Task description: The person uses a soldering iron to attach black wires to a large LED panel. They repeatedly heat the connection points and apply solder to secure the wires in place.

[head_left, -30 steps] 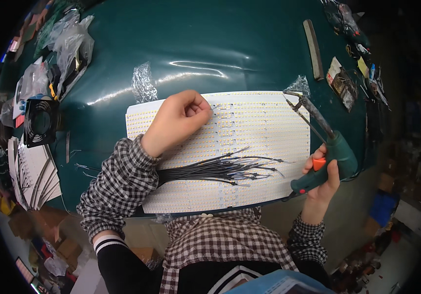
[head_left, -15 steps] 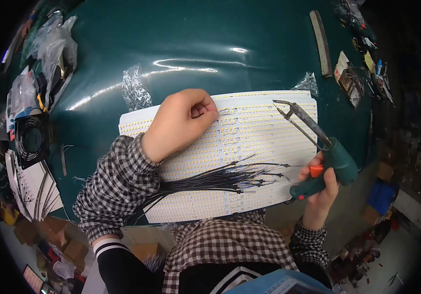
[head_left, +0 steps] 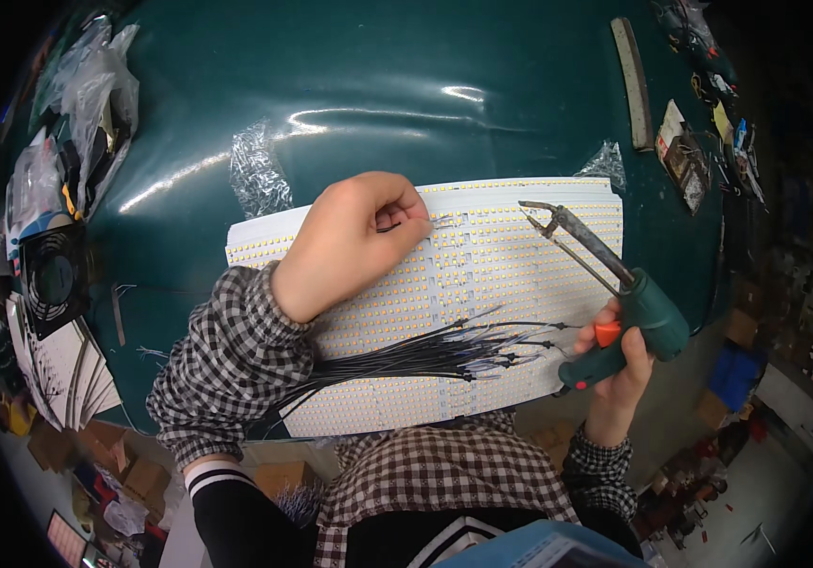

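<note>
My left hand [head_left: 345, 251] is closed in a pinch over the upper middle of a stack of white LED boards [head_left: 511, 284] with rows of yellow LEDs. A thin black wire [head_left: 388, 228] shows between its fingers, and the bared ends [head_left: 442, 222] reach past the fingertips to the board. Wrapped round the handle of a green soldering gun [head_left: 657, 322] with an orange-red trigger, my right hand [head_left: 624, 383] sits at the boards' right edge. The gun's tip hangs above the boards, right of my left fingers. A bundle of black wires [head_left: 406, 358] lies across the nearer boards.
A dark green mat [head_left: 350, 57] covers the table. Farther right lie a long worn bar [head_left: 631, 85] and a stained solder block [head_left: 683, 166]. To the left are plastic bags [head_left: 94, 85], a black fan [head_left: 52, 279] and fanned white boards [head_left: 70, 364]. Clear tape [head_left: 260, 170] lies behind the stack.
The soldering gun's tip has shifted slightly left and nearer to me. My left hand keeps its pinch, a touch farther right.
</note>
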`<state>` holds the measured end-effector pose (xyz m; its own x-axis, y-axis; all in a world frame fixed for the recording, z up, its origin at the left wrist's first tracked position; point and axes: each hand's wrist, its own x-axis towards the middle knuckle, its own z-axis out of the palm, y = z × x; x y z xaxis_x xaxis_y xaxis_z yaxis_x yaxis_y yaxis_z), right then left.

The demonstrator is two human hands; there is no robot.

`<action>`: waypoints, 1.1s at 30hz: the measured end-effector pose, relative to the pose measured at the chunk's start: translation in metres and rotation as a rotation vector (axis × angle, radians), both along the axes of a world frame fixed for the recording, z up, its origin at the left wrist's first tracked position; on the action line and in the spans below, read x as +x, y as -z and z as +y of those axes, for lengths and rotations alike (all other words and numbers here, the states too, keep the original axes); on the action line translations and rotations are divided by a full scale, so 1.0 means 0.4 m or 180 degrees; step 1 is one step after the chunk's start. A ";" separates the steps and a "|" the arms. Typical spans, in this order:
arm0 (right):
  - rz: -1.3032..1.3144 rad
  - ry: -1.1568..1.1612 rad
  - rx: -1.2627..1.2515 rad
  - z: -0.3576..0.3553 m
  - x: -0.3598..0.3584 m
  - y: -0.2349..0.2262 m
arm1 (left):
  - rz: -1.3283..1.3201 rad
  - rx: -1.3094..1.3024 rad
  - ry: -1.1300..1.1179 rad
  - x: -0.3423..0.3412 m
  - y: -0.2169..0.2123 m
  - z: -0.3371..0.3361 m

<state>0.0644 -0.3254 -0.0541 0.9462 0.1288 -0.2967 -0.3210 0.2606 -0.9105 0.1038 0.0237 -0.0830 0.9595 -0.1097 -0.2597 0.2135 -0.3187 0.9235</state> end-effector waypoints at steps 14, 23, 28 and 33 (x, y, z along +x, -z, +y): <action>0.0046 0.0004 -0.0157 0.007 0.000 -0.008 | -0.0158 0.0154 0.0068 0.010 0.006 -0.017; 0.0085 -0.0024 -0.0154 0.009 0.001 -0.010 | -0.0314 0.0185 0.0015 0.009 0.001 -0.025; 0.0048 -0.0020 -0.0317 0.018 -0.003 -0.019 | -0.0570 0.0255 -0.0041 0.008 0.004 -0.039; -0.0050 -0.0003 -0.0539 0.030 -0.007 -0.024 | -0.0751 0.0466 -0.0040 0.006 0.016 -0.043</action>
<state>0.0614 -0.3134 -0.0445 0.9509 0.0791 -0.2993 -0.3064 0.1028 -0.9463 0.1061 0.0064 -0.0895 0.9963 -0.0751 -0.0410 0.0027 -0.4513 0.8924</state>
